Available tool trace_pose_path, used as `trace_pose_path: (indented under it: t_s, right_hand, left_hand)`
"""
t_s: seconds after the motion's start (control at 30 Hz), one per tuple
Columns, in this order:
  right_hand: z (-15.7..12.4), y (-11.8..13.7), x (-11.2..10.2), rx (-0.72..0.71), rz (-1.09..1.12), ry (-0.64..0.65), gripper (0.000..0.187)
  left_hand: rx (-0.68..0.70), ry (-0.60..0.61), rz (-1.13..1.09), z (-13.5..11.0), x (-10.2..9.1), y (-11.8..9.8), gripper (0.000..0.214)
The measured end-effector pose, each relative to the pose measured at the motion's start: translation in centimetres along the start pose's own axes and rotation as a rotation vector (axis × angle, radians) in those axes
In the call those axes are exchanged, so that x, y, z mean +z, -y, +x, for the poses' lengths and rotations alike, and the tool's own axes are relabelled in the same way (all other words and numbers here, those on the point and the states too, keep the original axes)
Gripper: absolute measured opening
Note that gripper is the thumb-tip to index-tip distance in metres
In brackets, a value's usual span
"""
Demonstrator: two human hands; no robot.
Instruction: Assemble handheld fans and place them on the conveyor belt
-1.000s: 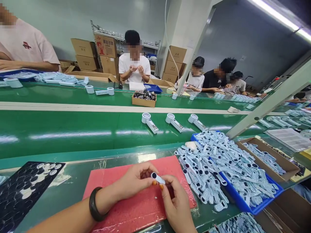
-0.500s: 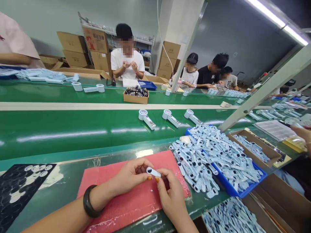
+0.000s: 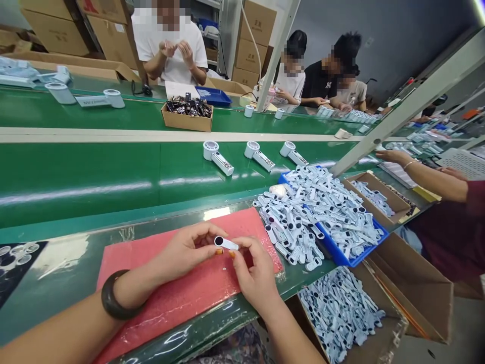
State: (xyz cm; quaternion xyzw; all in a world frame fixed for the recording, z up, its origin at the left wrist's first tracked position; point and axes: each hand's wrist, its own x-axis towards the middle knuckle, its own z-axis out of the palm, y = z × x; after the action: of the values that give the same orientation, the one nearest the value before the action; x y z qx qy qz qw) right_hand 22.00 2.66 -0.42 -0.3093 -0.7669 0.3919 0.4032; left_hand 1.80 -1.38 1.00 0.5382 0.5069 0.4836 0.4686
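A: What is the biggest thing in view?
B: The green conveyor belt (image 3: 94,174), running across the whole scene; next comes the glossy desk (image 3: 76,283), along its near side.
A: And on the desk?
B: A red mat (image 3: 132,255), under both hands; to its right a blue tray (image 3: 343,255), heaped with loose strips (image 3: 341,212), some of which lie outside it on the desk (many show a dark oval at one end).
A: Anything smaller?
B: Three handheld fans (image 3: 222,163), in a row on the belt; then the left hand (image 3: 191,247), with a dark bangle (image 3: 113,296) at the wrist, and the right hand (image 3: 255,273).
A: How is each grip?
B: Narrow, both; the left pinches the dark-oval end of a light-blue plastic strip (image 3: 228,244); the right pinches its plain end.
A: Where is that piece?
B: Between the two hands, above the mat; its dark oval faces up; it slopes slightly.
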Motion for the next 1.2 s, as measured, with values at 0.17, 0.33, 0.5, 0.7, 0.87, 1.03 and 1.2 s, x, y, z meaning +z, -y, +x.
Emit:
trace_pose_path:
  t_s: [0.17,0.33,0.5,0.7,0.87,1.03,1.2]
  right_hand:
    - [0.1,0.0,-0.1,-0.011,0.014,-0.006,0.013]
    - [0.1,0.1,-0.2,-0.020,0.011,-0.002,0.013]
    - [0.2,0.3,-0.2,-0.010,-0.001,0.014,0.013]
    - [0.3,0.3,-0.2,-0.015,-0.015,-0.005,0.014]
    - [0.2,0.3,-0.2,-0.049,-0.008,-0.005,0.016]
    - [0.2,0.5,-0.3,-0.042,-0.014,-0.007,0.012]
    - [0.3,0.0,-0.3,-0.055,-0.005,0.028,0.015]
  left_hand:
    - [0.001,-0.005,0.056,0.0,-0.1,-0.5,0.018]
    - [0.017,-0.013,0.065,0.0,0.0,-0.6,0.017]
    - [0.028,-0.020,0.090,0.0,-0.1,-0.5,0.017]
    - [0.035,-0.021,0.115,0.1,-0.3,-0.6,0.017]
    - [0.027,0.003,0.159,0.1,-0.4,-1.0,0.022]
    - [0.062,0.041,0.172,0.3,-0.7,-1.2,0.024]
    - [0.061,0.055,0.151,0.7,-0.6,-0.5,0.016]
